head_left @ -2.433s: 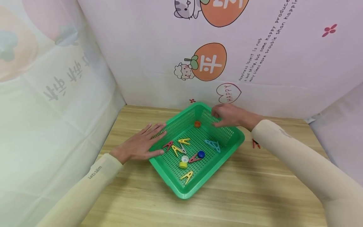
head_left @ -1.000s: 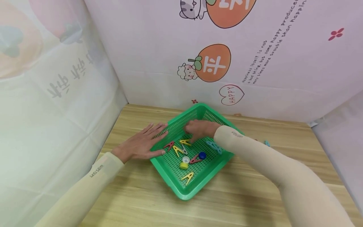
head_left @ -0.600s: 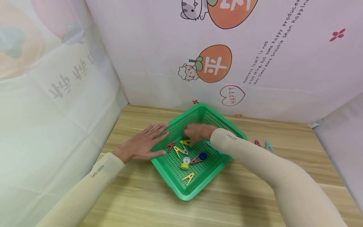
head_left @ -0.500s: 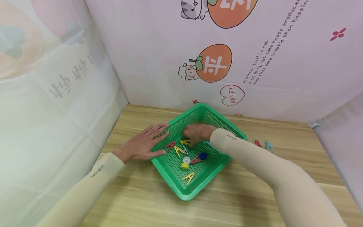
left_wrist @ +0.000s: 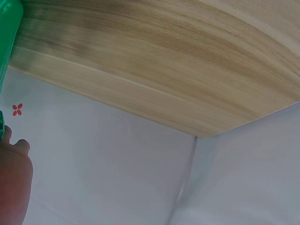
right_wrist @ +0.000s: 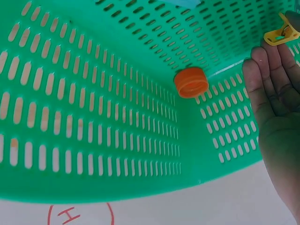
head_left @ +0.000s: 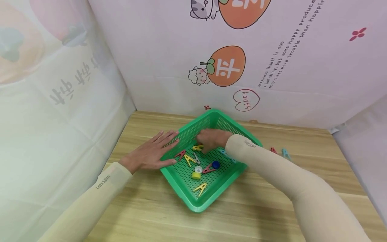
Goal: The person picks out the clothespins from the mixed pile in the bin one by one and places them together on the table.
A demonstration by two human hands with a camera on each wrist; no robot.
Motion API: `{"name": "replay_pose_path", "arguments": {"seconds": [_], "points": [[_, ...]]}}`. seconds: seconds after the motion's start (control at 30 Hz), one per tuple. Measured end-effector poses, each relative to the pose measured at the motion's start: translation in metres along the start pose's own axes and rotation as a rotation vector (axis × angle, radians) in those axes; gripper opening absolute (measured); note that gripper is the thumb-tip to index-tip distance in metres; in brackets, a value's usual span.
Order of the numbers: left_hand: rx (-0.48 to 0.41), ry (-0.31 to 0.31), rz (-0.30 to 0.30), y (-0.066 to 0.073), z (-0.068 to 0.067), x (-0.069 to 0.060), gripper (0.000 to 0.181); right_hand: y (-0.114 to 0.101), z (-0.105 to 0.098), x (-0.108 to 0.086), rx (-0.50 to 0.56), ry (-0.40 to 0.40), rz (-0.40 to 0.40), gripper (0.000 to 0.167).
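Note:
My left hand [head_left: 148, 153] rests with spread, straight fingers on the left rim of a green plastic basket [head_left: 178, 193]. Inside the basket, my right hand [head_left: 211, 138] pinches a yellow clothespin [right_wrist: 280, 36] between thumb and fingertips. Near it lie a red clothespin [head_left: 180, 154], another yellow clothespin [head_left: 189, 159] and a grey one [head_left: 196, 158]. Toward the front are a pink clothespin [head_left: 207, 169], a blue cap [head_left: 216, 164], a white cap [head_left: 198, 169], a yellow cap [head_left: 196, 175] and a yellow clothespin [head_left: 201, 188]. An orange cap [right_wrist: 191, 82] sits in the back corner, visible only from the right wrist.
Light blue clothespins [head_left: 227, 155] in the basket are partly covered by the right sleeve. Right of the basket, on the wooden table [head_left: 145, 208], lie a red clothespin [head_left: 273, 150] and a light blue one [head_left: 285, 154]. White printed cloth [head_left: 169, 90] stands behind.
My right hand has come from above the basket's back right rim down inside it, and the yellow clothespin there has risen slightly with it. The left hand stays on the rim.

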State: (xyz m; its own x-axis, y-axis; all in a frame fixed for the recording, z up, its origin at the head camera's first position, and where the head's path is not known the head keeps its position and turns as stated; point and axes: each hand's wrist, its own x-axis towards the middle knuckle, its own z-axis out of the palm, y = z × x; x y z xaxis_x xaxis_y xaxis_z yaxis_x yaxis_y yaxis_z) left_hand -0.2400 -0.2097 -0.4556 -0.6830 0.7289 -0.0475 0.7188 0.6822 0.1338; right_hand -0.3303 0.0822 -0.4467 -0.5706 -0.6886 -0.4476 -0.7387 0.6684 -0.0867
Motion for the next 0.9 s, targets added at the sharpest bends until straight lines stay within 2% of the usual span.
{"name": "replay_pose_path", "arguments": {"seconds": [0.27,0.57,0.9], "points": [[-0.003,-0.006,-0.003,0.0,0.001,0.0,0.087,0.009,-0.014,-0.019,0.035,0.037,0.021,0.03],[0.014,-0.006,-0.005,0.001,0.0,0.0,0.087,0.028,-0.027,-0.041,0.08,0.155,-0.019,0.02],[0.016,-0.002,-0.001,0.002,0.001,-0.001,0.087,0.045,-0.038,-0.071,0.159,0.237,0.025,0.024]]}}
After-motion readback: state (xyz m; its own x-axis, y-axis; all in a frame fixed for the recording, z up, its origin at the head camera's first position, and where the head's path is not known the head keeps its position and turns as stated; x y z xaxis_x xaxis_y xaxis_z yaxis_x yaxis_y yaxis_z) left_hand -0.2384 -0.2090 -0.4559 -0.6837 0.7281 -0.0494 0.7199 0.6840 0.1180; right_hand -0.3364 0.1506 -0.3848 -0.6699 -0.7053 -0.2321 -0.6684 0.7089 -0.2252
